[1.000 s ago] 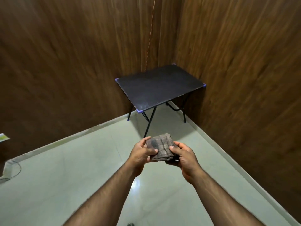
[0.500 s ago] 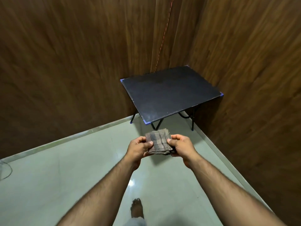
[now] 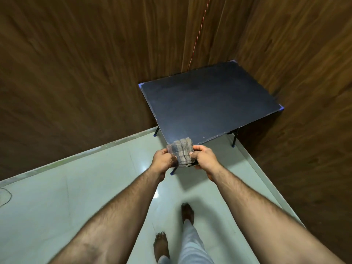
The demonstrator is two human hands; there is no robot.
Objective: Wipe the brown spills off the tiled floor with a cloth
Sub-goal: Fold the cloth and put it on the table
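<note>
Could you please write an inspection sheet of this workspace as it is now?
Surface: pale tiled floor, glossy; no brown spills seen.
Job's things: folded checked cloth, held above the floor.
Clutter: nothing seen.
Grippers: left hand and right hand each pinch a side of the cloth.
Cables: thin cable on the floor at left; orange cord down the wall.
Surroundings: black folding table in the corner; wood-panel walls.

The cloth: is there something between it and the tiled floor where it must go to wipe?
Nothing visible. Both hands, left hand and right hand, hold the cloth above bare floor; the table stands beyond. No brown spills show here.
</note>
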